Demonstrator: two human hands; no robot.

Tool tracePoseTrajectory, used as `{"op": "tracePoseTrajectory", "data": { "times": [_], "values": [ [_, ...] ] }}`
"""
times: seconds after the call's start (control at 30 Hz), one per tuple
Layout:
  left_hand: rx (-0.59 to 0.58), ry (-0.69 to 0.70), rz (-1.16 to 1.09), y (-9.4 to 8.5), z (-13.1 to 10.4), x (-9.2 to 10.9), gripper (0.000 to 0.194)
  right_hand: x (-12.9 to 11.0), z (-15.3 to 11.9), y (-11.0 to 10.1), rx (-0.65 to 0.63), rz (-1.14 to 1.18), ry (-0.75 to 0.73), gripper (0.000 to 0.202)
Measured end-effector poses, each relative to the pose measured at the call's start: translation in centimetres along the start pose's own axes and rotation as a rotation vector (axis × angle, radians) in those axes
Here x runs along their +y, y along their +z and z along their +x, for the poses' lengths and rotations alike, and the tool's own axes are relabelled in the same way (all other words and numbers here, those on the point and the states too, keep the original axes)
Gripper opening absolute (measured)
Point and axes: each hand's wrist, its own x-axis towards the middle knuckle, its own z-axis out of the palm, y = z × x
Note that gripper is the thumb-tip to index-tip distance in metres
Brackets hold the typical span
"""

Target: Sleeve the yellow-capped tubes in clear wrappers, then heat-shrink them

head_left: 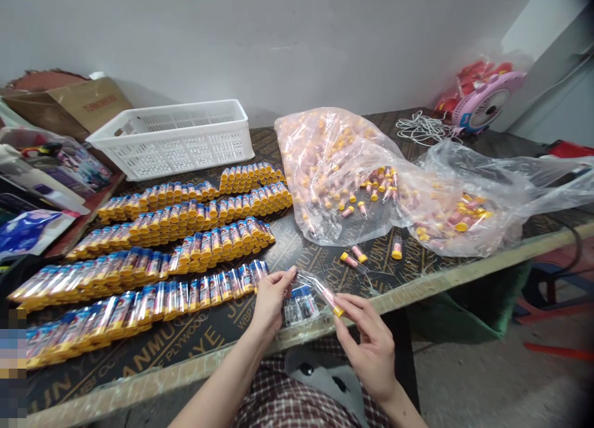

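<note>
Between my hands, over the table's front edge, stretches a small clear tube (327,295) with a pink-and-white label and a yellow cap. My right hand (366,338) pinches it at the yellow end. The fingertips of my left hand (273,298) close on the clear plastic at the other end; whether this is the tube itself or a separate sleeve I cannot tell. Below them, several blue-topped clear pieces (301,305) lie by the table edge. Loose yellow-capped tubes (352,261) rest just beyond, and another yellow-capped tube (396,247) is farther right.
Stacked rows of blue-and-yellow tubes (185,248) fill the left. Behind them stands a white plastic basket (180,143). A large clear bag (325,168) holds many yellow-capped tubes. A pink fan (487,103) and white cable (424,128) are at back right, a cardboard box (88,106) at back left.
</note>
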Motion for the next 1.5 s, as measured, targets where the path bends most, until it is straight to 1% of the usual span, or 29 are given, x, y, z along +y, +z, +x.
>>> {"op": "tracePoseTrajectory", "data": {
  "times": [0.07, 0.13, 0.3, 0.37, 0.5, 0.6, 0.77, 0.87, 0.97, 1.0, 1.07, 1.17, 1.23, 1.3, 1.37, 1.4, 1.5],
  "values": [
    [0.000, 0.042, 0.028, 0.0, 0.0, -0.1, 0.046, 0.0, -0.1, 0.1, -0.039, 0.025, 0.005, 0.035],
    [0.008, 0.076, 0.038, -0.1, 0.0, -0.2, 0.045, -0.1, -0.1, 0.1, -0.049, 0.011, -0.012, 0.036],
    [0.069, 0.121, 0.060, -0.4, 0.1, -0.5, 0.043, -0.3, 0.2, 0.4, -0.013, -0.089, -0.138, 0.048],
    [0.074, 0.129, 0.078, -0.4, 0.1, -0.6, 0.044, -0.4, 0.4, 0.6, -0.015, -0.107, -0.175, 0.053],
    [0.056, 0.133, 0.075, -0.5, 0.3, -0.8, 0.044, -0.6, 0.3, 0.8, -0.033, -0.099, -0.192, 0.055],
    [0.078, 0.127, 0.044, -0.6, 0.2, -0.8, 0.044, -0.4, 0.1, 0.8, -0.035, -0.100, -0.201, 0.057],
    [0.099, 0.113, 0.017, -0.5, 0.0, -0.7, 0.042, -0.2, 0.1, 0.6, 0.015, -0.149, -0.197, 0.058],
    [0.103, 0.120, 0.027, -0.5, 0.0, -0.8, 0.042, -0.5, 0.1, 0.6, 0.019, -0.166, -0.198, 0.058],
    [0.106, 0.137, 0.040, -0.4, -0.1, -0.8, 0.043, -1.0, 0.0, 0.8, -0.006, -0.159, -0.229, 0.060],
    [0.092, 0.133, 0.041, -0.3, -0.2, -0.8, 0.043, -1.2, -0.1, 0.9, -0.015, -0.147, -0.241, 0.060],
    [0.020, 0.096, 0.026, 0.1, -0.6, -0.6, 0.043, -1.4, -0.1, 1.0, -0.043, -0.111, -0.239, 0.058],
    [-0.149, -0.016, -0.073, 0.6, -1.6, 0.0, 0.046, -1.2, -0.1, 1.1, -0.099, -0.061, -0.181, 0.053],
    [-0.239, -0.104, -0.151, 0.8, -2.2, 0.3, 0.054, -0.8, 0.0, 1.0, -0.098, -0.039, -0.155, 0.053],
    [-0.294, -0.171, -0.184, 0.9, -2.7, 0.5, 0.057, -0.3, 0.2, 0.9, -0.066, -0.048, -0.138, 0.055],
    [-0.343, -0.206, -0.162, 0.9, -3.2, 0.6, 0.048, 0.1, 0.5, 0.6, -0.068, -0.056, -0.093, 0.064],
    [-0.377, -0.219, -0.138, 0.9, -3.4, 0.6, 0.043, 0.2, 0.6, 0.5, -0.090, -0.034, -0.064, 0.070],
    [-0.489, -0.256, -0.079, 0.9, -3.9, 0.5, 0.034, 0.5, 0.9, 0.1, -0.217, 0.137, 0.001, 0.084]
  ]
}}
